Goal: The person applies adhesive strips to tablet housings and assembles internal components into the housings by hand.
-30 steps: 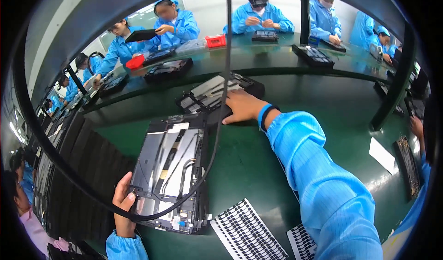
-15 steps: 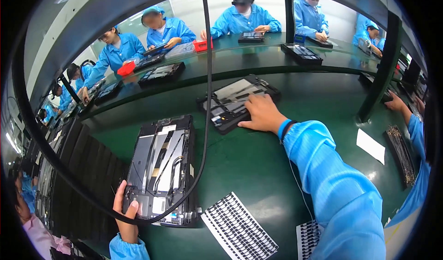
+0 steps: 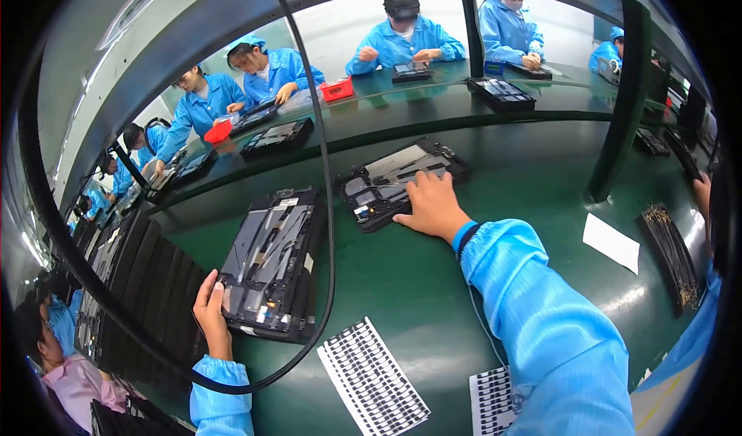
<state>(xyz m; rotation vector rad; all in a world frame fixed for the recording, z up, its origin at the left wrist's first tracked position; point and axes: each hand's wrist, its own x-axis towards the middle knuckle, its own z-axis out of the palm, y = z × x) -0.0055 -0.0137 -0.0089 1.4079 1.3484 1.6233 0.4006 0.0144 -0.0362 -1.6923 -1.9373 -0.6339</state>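
Note:
An opened tablet (image 3: 267,254), its grey inner parts, cables and black strips showing, sits in a black tray at the left. My left hand (image 3: 210,304) grips its near left corner, thumb on top and fingers at the side; the corner looks slightly raised. Farther off, near the middle, another opened tablet (image 3: 386,169) lies slanted in a black tray. My right hand (image 3: 434,206) holds its near right part, fingers bent over the top and thumb at the near edge. The right fingertips are partly hidden against the dark parts.
Sheets of black-and-white stickers (image 3: 373,378) lie near me, with a white paper (image 3: 610,243) and a tray of thin black cables (image 3: 668,258) to the right. Stacked black trays (image 3: 143,297) stand left. A black hanging cable (image 3: 328,204) crosses the view. Co-workers sit beyond.
The left tablet has moved away from me and tilted a little, my left hand staying on its corner. The far tablet has turned slightly under my right hand. The whole view has shifted somewhat.

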